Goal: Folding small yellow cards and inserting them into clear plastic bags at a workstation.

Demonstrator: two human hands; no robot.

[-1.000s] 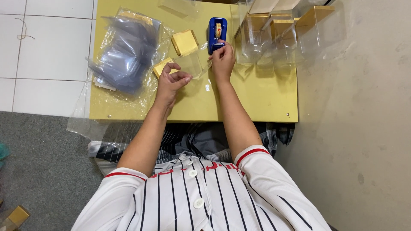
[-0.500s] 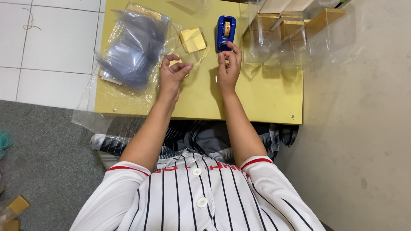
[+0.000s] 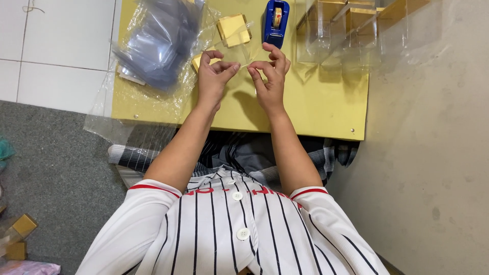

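Both hands hover over a yellow table (image 3: pixel 326 109), close together and facing each other. The left hand (image 3: pixel 213 76) is curled, thumb and forefinger pinched on one end of a short clear strip of tape (image 3: pixel 243 65); the right hand (image 3: pixel 271 76) pinches the other end the same way, its other fingers loosely bent. The tape runs taut between the fingertips, above the tabletop.

Just beyond the left hand's knuckles a small gold box (image 3: pixel 199 59) peeks out, partly hidden by the fingers. A little farther off lies a second gold box (image 3: pixel 234 28) inside clear wrapping. Straight ahead of the right hand stands a blue tape dispenser (image 3: pixel 276 23). To the left of the left hand sits a bag of grey plastic sleeves (image 3: pixel 158 43). Off to the right of the right hand, clear boxes (image 3: pixel 351 28) with gold bases stand in a row.
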